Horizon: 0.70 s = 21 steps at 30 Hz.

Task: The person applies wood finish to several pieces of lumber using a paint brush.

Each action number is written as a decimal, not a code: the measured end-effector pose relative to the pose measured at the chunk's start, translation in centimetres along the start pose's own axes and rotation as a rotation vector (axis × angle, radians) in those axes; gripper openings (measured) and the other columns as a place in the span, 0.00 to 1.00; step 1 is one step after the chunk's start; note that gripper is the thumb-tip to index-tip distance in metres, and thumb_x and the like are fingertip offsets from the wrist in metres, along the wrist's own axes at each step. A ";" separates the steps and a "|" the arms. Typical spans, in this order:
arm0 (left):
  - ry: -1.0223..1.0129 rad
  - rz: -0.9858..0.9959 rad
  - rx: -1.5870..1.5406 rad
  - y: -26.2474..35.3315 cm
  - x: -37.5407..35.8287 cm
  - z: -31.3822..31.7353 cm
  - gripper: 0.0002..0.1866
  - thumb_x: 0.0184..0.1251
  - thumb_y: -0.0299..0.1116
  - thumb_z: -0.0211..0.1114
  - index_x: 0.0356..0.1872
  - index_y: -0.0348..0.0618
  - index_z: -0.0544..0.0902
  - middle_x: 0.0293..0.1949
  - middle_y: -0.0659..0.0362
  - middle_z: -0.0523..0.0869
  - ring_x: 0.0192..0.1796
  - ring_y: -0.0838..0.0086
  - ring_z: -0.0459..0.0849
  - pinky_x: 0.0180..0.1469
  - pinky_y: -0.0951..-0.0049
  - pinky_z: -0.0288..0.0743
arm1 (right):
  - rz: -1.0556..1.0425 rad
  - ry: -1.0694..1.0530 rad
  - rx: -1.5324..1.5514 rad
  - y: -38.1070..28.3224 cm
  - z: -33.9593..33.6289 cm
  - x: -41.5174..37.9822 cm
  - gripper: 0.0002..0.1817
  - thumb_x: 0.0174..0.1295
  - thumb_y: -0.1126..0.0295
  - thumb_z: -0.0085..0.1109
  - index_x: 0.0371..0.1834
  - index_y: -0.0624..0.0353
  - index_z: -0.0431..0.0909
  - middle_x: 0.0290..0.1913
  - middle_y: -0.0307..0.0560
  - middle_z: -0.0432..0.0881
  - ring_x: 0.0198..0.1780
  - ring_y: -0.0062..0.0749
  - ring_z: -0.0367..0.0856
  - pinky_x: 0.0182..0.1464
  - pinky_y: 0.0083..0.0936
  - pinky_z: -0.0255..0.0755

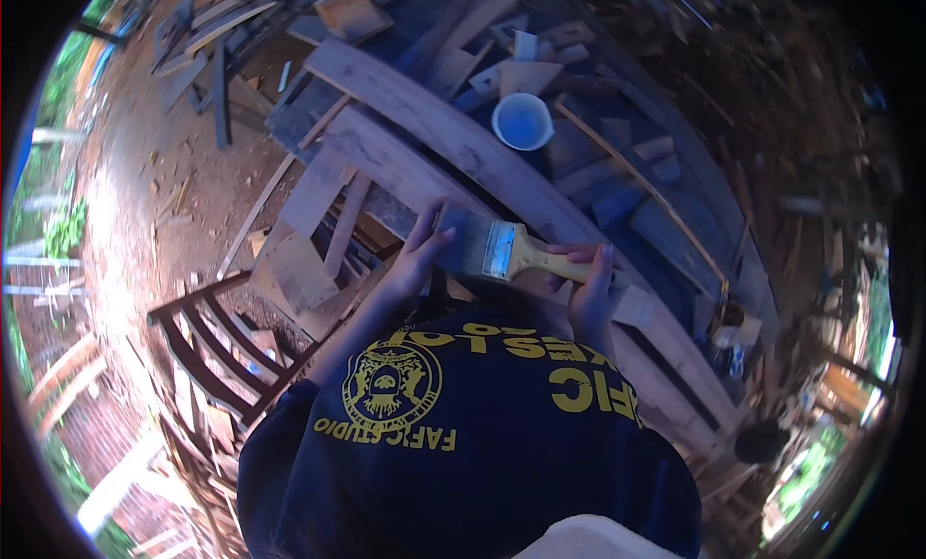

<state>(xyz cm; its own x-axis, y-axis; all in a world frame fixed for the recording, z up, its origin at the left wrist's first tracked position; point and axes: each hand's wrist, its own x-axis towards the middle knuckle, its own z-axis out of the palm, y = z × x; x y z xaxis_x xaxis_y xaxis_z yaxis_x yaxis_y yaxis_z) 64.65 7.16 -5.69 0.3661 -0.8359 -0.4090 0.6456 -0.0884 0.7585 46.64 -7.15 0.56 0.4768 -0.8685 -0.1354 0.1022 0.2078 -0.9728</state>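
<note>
A wide paintbrush with a pale handle, a metal band and dark bristles lies level in front of my chest. My right hand is closed round its handle. At the bristle end, my left hand has its fingers and thumb against the bristles. Just beyond my hands, long planks run diagonally over the work surface. Past them stands a white round container with its open top facing up.
Wood offcuts crowd the far side of the surface. A dark slatted wooden piece is at the left, near flat boards. A thin strip crosses the right side. Scrap wood and debris cover the ground.
</note>
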 end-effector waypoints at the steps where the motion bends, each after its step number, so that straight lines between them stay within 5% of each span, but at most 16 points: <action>1: -0.027 0.021 -0.023 -0.2 0.5 0.2 0.29 0.66 0.31 0.55 0.67 0.42 0.60 0.58 0.55 0.71 0.61 0.70 0.69 0.63 0.70 0.62 | -0.011 0.035 0.000 0.4 -1.5 -0.6 0.22 0.72 0.55 0.40 0.28 0.61 0.70 0.29 0.63 0.81 0.16 0.36 0.76 0.17 0.25 0.68; 6: -0.136 0.103 0.037 -0.2 1.4 2.2 0.27 0.66 0.31 0.55 0.66 0.42 0.61 0.58 0.55 0.71 0.62 0.70 0.67 0.64 0.70 0.59 | 0.019 0.420 -0.004 2.8 -15.1 -2.7 0.21 0.71 0.54 0.43 0.27 0.59 0.70 0.29 0.61 0.82 0.14 0.32 0.74 0.14 0.22 0.67; 10: -0.014 0.053 0.027 -0.8 1.1 2.9 0.25 0.64 0.30 0.51 0.63 0.46 0.62 0.54 0.54 0.73 0.57 0.69 0.73 0.59 0.69 0.67 | 0.065 0.663 -0.070 4.9 -28.2 -5.3 0.22 0.71 0.52 0.43 0.27 0.58 0.69 0.27 0.57 0.82 0.14 0.26 0.75 0.11 0.18 0.65; 12: 0.009 0.029 -0.004 -0.9 0.8 3.1 0.25 0.63 0.30 0.51 0.63 0.46 0.62 0.54 0.54 0.73 0.57 0.68 0.73 0.59 0.69 0.67 | 0.042 0.732 -0.320 3.3 -29.9 -6.4 0.20 0.70 0.56 0.45 0.26 0.58 0.70 0.26 0.52 0.82 0.14 0.25 0.74 0.14 0.19 0.68; 15: -0.013 0.027 0.001 -0.4 0.0 3.7 0.25 0.62 0.30 0.52 0.63 0.46 0.62 0.55 0.54 0.72 0.58 0.67 0.72 0.61 0.67 0.66 | -0.009 0.665 -0.610 2.0 -27.5 -6.1 0.18 0.71 0.59 0.45 0.25 0.59 0.73 0.24 0.47 0.81 0.14 0.23 0.74 0.14 0.18 0.67; 17: 0.003 0.078 0.089 -0.2 -0.1 4.5 0.28 0.62 0.32 0.53 0.65 0.45 0.60 0.57 0.52 0.71 0.60 0.66 0.71 0.62 0.66 0.64 | -0.099 0.564 -0.750 0.3 -19.6 -4.9 0.19 0.70 0.59 0.47 0.26 0.60 0.76 0.20 0.41 0.77 0.18 0.17 0.73 0.18 0.16 0.66; 19: 0.010 0.083 0.083 0.6 -0.4 5.9 0.28 0.62 0.29 0.54 0.66 0.44 0.60 0.56 0.53 0.72 0.59 0.68 0.71 0.62 0.68 0.64 | -0.184 0.361 -0.976 0.9 -13.4 -4.0 0.03 0.56 0.74 0.58 0.31 0.61 0.80 0.31 0.48 0.85 0.35 0.34 0.85 0.38 0.27 0.78; 21: 0.015 0.092 0.075 1.5 -0.7 7.1 0.29 0.63 0.27 0.54 0.66 0.44 0.60 0.56 0.53 0.73 0.59 0.70 0.71 0.62 0.69 0.63 | -0.599 0.082 -0.802 -3.7 -4.2 -3.6 0.02 0.55 0.76 0.58 0.30 0.60 0.80 0.29 0.52 0.84 0.31 0.37 0.85 0.35 0.26 0.78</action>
<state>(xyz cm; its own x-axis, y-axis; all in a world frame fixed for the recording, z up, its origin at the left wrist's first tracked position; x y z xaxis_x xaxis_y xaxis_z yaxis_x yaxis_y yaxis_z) 60.57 3.78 -0.68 0.4323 -0.8340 -0.3429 0.5573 -0.0518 0.8287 40.87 -6.70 3.84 0.4750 -0.7649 0.4350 -0.3271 -0.6124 -0.7197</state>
